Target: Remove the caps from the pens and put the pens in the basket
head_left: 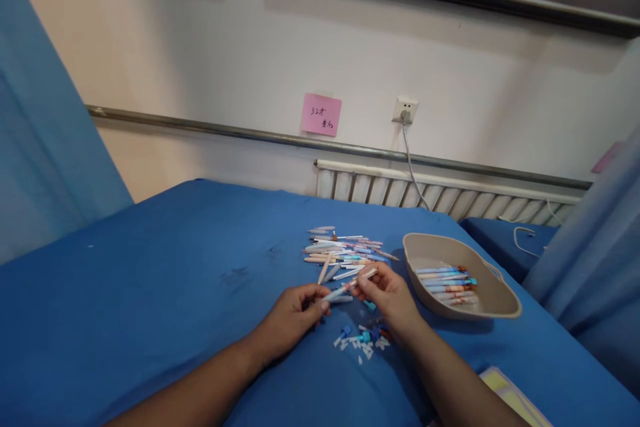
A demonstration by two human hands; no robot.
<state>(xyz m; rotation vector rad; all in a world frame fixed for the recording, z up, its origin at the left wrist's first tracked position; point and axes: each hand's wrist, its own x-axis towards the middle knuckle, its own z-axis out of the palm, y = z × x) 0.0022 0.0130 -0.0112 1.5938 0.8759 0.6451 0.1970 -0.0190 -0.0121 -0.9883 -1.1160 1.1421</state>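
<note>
My left hand [299, 310] and right hand [386, 297] pinch a pen [345, 289] left of the basin [495, 295]; beyond it, pink note [321, 115] starts "32".

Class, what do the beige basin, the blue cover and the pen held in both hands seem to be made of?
Beige basin: probably moulded plastic, smooth with a slight sheen; its thin, even rim suggests it.
Blue cover: likely cloth, matt, since it shows soft creases.
Pen: perhaps plastic; its pale barrel carries a reddish pattern, but the finish is unclear.
</note>
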